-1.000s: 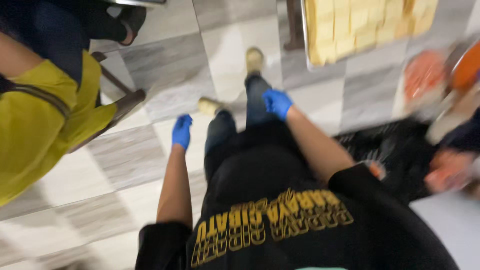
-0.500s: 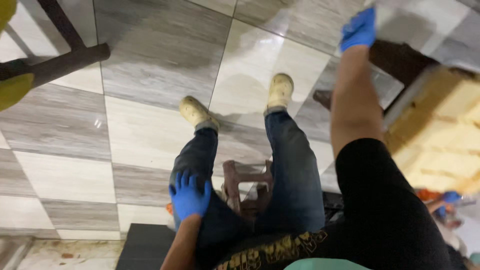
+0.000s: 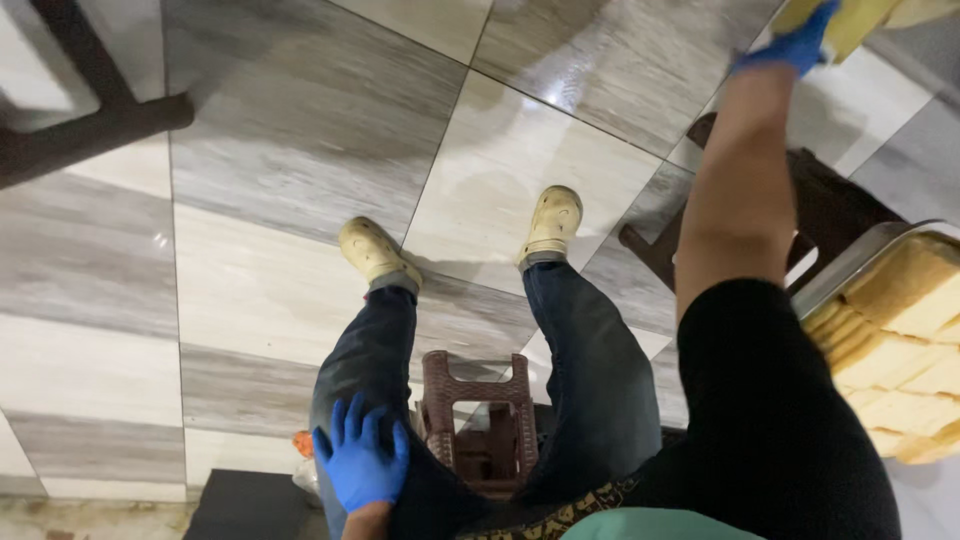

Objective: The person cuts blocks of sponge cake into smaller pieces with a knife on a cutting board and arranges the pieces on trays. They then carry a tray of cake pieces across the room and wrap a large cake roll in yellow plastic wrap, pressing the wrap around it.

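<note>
Seated person viewed from above. Left hand (image 3: pixel 362 462), blue-gloved, lies flat on the left thigh (image 3: pixel 365 350) at 7 o'clock, fingers spread, holding nothing. Right hand (image 3: pixel 795 45), blue-gloved, reaches to 1 o'clock, its grip closed around a yellow slab (image 3: pixel 850 20) at the frame edge. Metal tray (image 3: pixel 850 265) of stacked yellow slices (image 3: pixel 905 340) sits at 4 o'clock; brown stool (image 3: pixel 480 420) stands between the legs.

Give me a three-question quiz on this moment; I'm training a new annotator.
1. True or false: the left hand lies flat on the left thigh.
2. What does the right hand grip? A) a yellow slab B) a brown stool C) a shoe
3. What fills the metal tray at the right?

Key: 1 true. 2 A, the yellow slab. 3 Stacked pale yellow slabs.
</note>
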`<state>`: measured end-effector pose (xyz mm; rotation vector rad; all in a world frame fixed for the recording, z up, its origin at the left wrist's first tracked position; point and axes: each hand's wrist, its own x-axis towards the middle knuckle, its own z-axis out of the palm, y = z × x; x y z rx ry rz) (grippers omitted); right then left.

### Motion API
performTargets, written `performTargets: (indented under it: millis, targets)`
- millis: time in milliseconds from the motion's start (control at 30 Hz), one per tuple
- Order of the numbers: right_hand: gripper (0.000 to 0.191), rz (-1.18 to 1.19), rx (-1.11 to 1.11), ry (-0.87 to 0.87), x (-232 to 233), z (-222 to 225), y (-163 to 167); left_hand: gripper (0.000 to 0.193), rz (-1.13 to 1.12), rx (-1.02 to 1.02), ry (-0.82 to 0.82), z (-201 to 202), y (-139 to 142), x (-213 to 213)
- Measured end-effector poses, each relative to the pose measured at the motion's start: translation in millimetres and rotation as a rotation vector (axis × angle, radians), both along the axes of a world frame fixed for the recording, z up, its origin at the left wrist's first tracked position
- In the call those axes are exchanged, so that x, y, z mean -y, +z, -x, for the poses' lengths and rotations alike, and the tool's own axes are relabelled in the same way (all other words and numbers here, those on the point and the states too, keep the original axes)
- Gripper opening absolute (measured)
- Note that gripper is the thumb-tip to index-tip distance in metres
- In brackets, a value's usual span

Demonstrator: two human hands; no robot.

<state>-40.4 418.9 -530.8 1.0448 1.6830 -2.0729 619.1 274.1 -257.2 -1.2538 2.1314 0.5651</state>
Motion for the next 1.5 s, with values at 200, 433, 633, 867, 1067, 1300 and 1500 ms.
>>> performTargets:
  millis: [200, 433, 633, 867, 1067, 1300, 1500]
  targets:
    - [0.047, 0.261, 0.002, -0.103, 37.2, -79.5, 34.6, 0.031, -0.101, -0.005, 0.031, -0.5, -0.2, 12.6]
    - [0.055, 0.736, 0.000, 0.000, 85.3, -200.5, 113.6, 0.037, -0.118, -0.055, 0.055, -3.4, 9.5, 25.5]
    - [0.054, 0.351, 0.104, -0.013, 93.3, -249.2, 209.0, 0.038, -0.131, -0.048, -0.012, -10.8, 25.6, 34.3]
    - [0.054, -1.300, 0.034, 1.084, 95.0, -290.2, 352.0, 0.044, -0.257, -0.203, 0.264, -30.4, 116.0, 70.5]
    - [0.058, -0.988, -0.407, 1.740, 90.3, -380.2, 420.5, 0.059, -0.266, -0.235, 0.794, -59.8, 168.1, 39.6]
    - [0.031, -0.082, -1.284, 2.245, 134.0, -499.2, 572.5, 0.079, -0.738, -0.718, 1.864, -111.8, 173.7, -39.9]
    - [0.031, 0.204, -1.716, 2.249, 186.8, -548.6, 728.2, 0.091, -0.677, -1.451, 2.498, -116.9, 231.1, -51.8]
